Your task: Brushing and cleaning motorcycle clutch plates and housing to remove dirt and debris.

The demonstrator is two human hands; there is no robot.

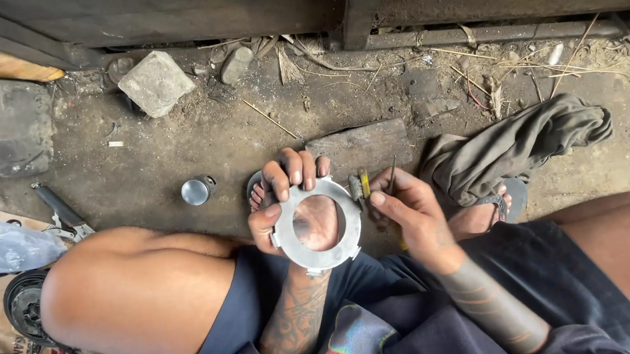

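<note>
From the head camera I see bare dirt floor (200, 145) open ahead, hemmed by my knees. My left hand (281, 202) grips a flat metal ring (317, 227) upright at centre. My right hand (407, 211) pinches a small brush (359, 185) touching the ring's edge. Its bristles are hard to make out.
</note>
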